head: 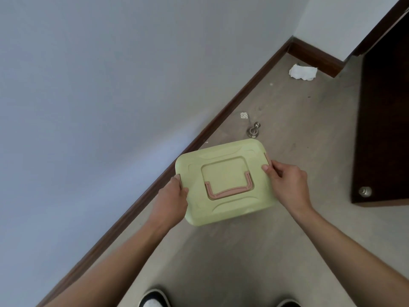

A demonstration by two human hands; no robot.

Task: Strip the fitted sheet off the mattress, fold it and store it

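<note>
A pale green storage box (225, 165) with its lid on sits low over the grey floor, close to the wall. A pink handle (228, 191) lies flat in the lid's recess. My left hand (174, 198) grips the box's left end, thumb on the lid by a pink side latch. On the right end, my right hand (285, 180) curls its fingers over the other pink latch (267, 157). No sheet or mattress is in view.
A dark wooden skirting board (221, 120) runs along the white wall at left. An open dark door (385, 129) stands at right. A metal door stop (253, 130) and crumpled white paper (303, 72) lie on the floor beyond the box. My shoes show at the bottom edge.
</note>
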